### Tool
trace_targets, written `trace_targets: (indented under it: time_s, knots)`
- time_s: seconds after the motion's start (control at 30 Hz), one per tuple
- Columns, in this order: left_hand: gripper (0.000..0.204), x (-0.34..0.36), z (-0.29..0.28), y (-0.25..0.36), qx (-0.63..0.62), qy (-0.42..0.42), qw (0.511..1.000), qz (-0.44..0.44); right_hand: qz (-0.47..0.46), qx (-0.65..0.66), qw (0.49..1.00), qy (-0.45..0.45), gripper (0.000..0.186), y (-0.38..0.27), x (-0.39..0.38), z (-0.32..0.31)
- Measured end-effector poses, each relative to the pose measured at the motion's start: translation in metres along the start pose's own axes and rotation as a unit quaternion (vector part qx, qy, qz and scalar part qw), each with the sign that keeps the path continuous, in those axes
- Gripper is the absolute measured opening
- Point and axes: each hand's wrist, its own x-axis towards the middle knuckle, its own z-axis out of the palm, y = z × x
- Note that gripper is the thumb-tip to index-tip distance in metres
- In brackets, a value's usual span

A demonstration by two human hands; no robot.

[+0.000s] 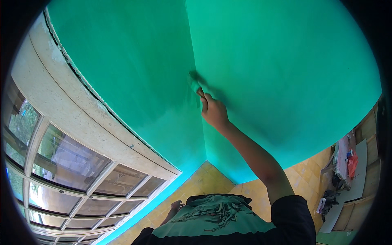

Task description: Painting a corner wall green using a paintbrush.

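Observation:
My right hand [213, 110] grips the wooden handle of a paintbrush [195, 83], whose green-coated bristles are against the green wall surface [265, 61] at the inside corner where two walls meet. The wall on the left [122, 49] is a darker green above and lighter lower down. Down by my body, my left hand [176, 206] hangs low with its fingers loosely apart, partly hidden behind my shirt [216, 216].
A white-framed window [111, 165] of many panes lines the left side. Yellow floor tiles [214, 175] lie below. At the right, a long pale bench or board [343, 163] carries a red plastic bag [352, 163], with dark items and wooden panels nearby.

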Motion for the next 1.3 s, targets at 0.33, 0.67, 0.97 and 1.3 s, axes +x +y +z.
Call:
trace_targets:
  time_s: [0.33,0.67,0.97,1.3]
  knots:
    - [0.035,-0.008,-0.012,-0.016,0.553,0.019,0.818,0.16,0.142,-0.109,0.932,-0.317,0.028,-0.012,0.021,-0.02]
    - [0.035,-0.011,-0.013,-0.023,0.614,0.036,0.774,0.147,-0.063,0.035,0.996,0.057,0.017,-0.049,0.069,-0.061]
    - [0.036,-0.006,-0.006,-0.015,-0.06,0.089,0.994,-0.036,0.01,-0.038,0.999,-0.038,0.014,0.002,0.019,-0.013]
    - [0.037,-0.066,0.028,0.024,0.064,0.134,0.989,0.022,0.049,-0.104,0.983,-0.145,0.025,-0.033,0.054,-0.041]
